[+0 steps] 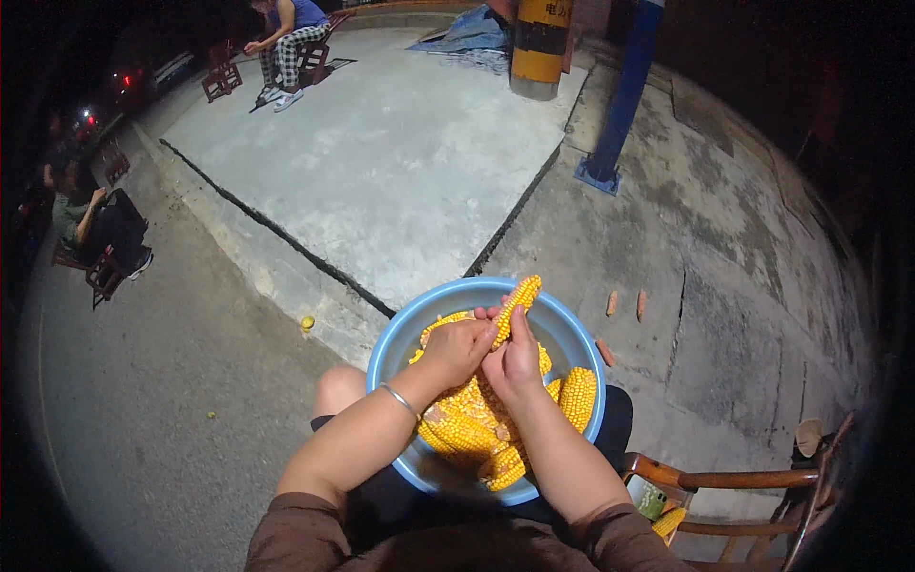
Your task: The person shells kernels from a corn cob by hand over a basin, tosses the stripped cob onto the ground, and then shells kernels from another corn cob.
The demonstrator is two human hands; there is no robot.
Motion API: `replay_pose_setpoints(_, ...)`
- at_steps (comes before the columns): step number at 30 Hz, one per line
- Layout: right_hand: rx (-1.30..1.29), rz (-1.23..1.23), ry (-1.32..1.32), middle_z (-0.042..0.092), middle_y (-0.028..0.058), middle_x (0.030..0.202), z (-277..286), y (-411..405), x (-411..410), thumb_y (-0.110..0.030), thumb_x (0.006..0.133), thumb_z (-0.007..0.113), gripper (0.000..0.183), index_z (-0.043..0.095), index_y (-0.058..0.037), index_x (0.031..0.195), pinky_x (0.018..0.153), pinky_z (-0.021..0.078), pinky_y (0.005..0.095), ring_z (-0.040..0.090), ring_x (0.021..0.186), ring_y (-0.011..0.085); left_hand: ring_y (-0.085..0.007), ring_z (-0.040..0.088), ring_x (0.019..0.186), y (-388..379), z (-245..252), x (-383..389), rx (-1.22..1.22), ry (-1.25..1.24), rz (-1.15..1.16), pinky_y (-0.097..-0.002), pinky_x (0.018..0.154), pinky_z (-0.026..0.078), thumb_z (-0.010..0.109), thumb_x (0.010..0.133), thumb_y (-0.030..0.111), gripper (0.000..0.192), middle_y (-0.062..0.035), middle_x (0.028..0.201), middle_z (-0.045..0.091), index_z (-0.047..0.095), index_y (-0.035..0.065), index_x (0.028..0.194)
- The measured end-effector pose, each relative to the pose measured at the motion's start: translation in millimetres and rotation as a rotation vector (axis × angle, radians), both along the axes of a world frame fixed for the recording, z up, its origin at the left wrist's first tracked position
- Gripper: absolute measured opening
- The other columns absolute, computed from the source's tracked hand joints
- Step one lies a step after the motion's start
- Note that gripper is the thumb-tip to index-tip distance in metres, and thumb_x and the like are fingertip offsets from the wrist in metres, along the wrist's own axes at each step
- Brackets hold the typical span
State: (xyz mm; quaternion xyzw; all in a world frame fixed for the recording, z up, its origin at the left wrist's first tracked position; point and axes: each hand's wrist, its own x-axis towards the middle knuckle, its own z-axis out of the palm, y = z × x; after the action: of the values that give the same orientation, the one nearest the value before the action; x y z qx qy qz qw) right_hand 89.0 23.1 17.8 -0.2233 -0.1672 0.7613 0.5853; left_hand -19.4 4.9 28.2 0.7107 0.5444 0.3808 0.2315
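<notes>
An ear of yellow corn (517, 309) tilts up and to the right above a blue plastic basin (386, 343), with a pale strip along its left side. My right hand (516, 361) holds it, thumb along the right side and fingertips behind. Curled against the ear's lower end is my left hand (457, 350), a silver bangle on its wrist; its fingertips are hidden. Inside the basin lie more ears of corn (577, 397) and loose kernels (465, 400), partly covered by my forearms. The basin sits on my lap.
Bare corncobs (640, 305) lie on the concrete to the right. A wooden chair (750, 479) at lower right bears a phone (649, 500) and an ear of corn (669, 523). Farther off stand a blue post (622, 100) and a yellow-black pillar (540, 64). Two people sit on chairs leftward.
</notes>
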Motion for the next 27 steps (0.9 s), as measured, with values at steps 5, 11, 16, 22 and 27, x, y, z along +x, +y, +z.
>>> replay_pose_setpoints(5,0.046,0.040,-0.029,0.053,0.0103,0.097,1,2,-5,-0.033,0.095,0.039,0.036,0.040,-0.0068,0.120,0.091,0.0420,0.0406,0.052,0.099,0.0247,-0.0361,0.060,0.075,-1,0,-1,-0.158,-0.088,0.047,-0.0407,0.065,0.047,0.047,0.089,0.033,0.031,-0.0185,0.082,0.062,0.063,0.0066,0.086)
replay_pose_setpoints(11,0.196,0.057,-0.136,0.053,0.0092,0.097,3,1,-9,-0.031,0.096,0.039,0.038,0.036,-0.0055,0.124,0.091,0.0411,0.0388,0.052,0.099,0.0233,-0.0379,0.059,0.075,-1,-7,-3,-0.001,-0.218,0.075,-0.0429,0.065,0.045,0.039,0.093,0.031,0.037,-0.0210,0.079,0.061,0.062,0.0031,0.085)
replay_pose_setpoints(16,0.211,0.049,-0.141,0.054,0.0085,0.096,-5,5,0,-0.029,0.096,0.038,0.039,0.034,-0.0053,0.126,0.093,0.0391,0.0374,0.052,0.102,0.0230,-0.0347,0.061,0.079,5,-20,7,-0.083,-0.182,0.116,-0.0395,0.071,0.045,0.035,0.095,0.027,0.040,-0.0236,0.082,0.062,0.060,-0.0047,0.092)
replay_pose_setpoints(22,0.176,0.137,-0.076,0.055,0.0103,0.100,6,8,17,-0.029,0.096,0.038,0.038,0.034,-0.0064,0.126,0.094,0.0394,0.0387,0.052,0.105,0.0249,-0.0291,0.059,0.065,3,-13,8,-0.111,-0.327,0.059,-0.0373,0.060,0.045,0.038,0.093,0.025,0.033,-0.0170,0.074,0.060,0.059,0.0006,0.085)
replay_pose_setpoints(27,0.097,0.219,0.007,0.056,0.0115,0.104,10,7,27,-0.028,0.096,0.038,0.038,0.034,-0.0062,0.127,0.095,0.0387,0.0403,0.050,0.110,0.0262,-0.0082,0.051,0.059,-2,-5,8,-0.275,-0.675,-0.034,-0.0244,0.053,0.041,0.044,0.093,0.022,0.027,-0.0047,0.067,0.054,0.059,0.0014,0.086)
